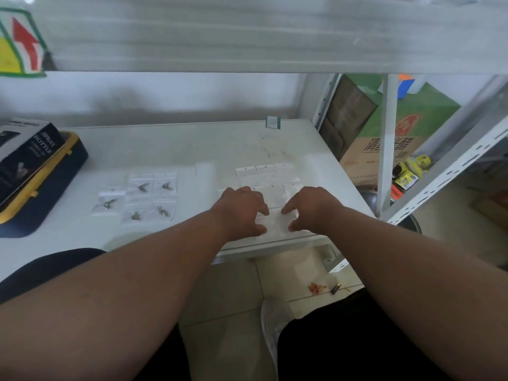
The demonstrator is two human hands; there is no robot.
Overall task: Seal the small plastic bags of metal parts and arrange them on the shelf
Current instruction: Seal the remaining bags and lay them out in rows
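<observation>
White shelf (170, 149) under me, my left hand (242, 210) and right hand (310, 210) pinch the clear bag (275, 222) at its front edge, so I should press evenly along the zip strip.

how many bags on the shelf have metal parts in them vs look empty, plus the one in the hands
Bags with metal parts: 5
Bags that look empty: 5
Bag under both hands, contents not visible: 1
Total: 11

Left hand and right hand both pinch that last bag.
</observation>
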